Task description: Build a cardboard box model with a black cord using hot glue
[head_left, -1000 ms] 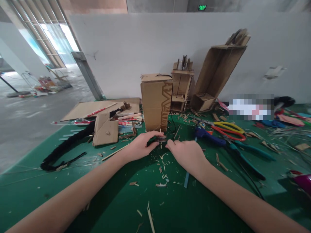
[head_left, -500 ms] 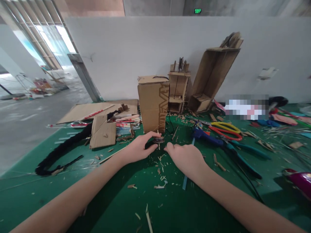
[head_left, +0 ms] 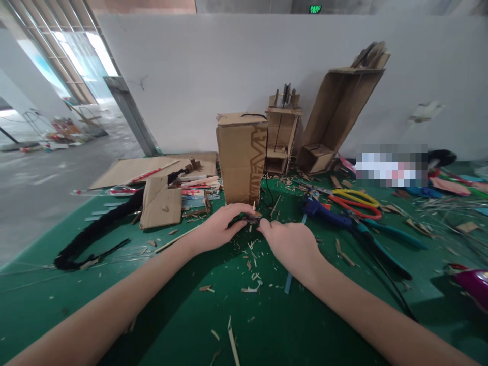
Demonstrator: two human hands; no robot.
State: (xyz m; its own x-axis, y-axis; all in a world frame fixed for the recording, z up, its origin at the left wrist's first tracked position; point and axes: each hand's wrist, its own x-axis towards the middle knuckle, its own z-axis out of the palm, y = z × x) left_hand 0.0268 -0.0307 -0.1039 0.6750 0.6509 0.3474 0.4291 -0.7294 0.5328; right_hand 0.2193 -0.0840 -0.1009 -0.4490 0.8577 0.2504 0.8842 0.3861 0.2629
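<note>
My left hand point(head_left: 216, 227) pinches a small dark, layered piece point(head_left: 253, 218) between thumb and fingers, just above the table. A thin pale wooden stick point(head_left: 254, 206) pokes up out of that piece, and a short end shows below it. My right hand point(head_left: 292, 245) is closed, its thumb and curled forefinger meeting the right end of the same piece. What exactly its fingers grip is partly hidden. Behind both hands stands an upright cardboard box point(head_left: 238, 162) with a brown zigzag pattern down its right side. Pale wood shavings point(head_left: 254, 277) lie beneath the hands.
Two open cardboard structures point(head_left: 282, 132) point(head_left: 339, 112) stand against the white wall. To the right lie scissors point(head_left: 354, 201), a blue glue gun point(head_left: 328, 213) and teal-handled pliers point(head_left: 392, 236). At left are a black fuzzy strip point(head_left: 99, 229) and a cardboard piece point(head_left: 162, 203).
My right fingers have closed in on the right end of the dark piece, where a gap showed before. The left hand keeps its pinch. The camera view has shifted slightly.
</note>
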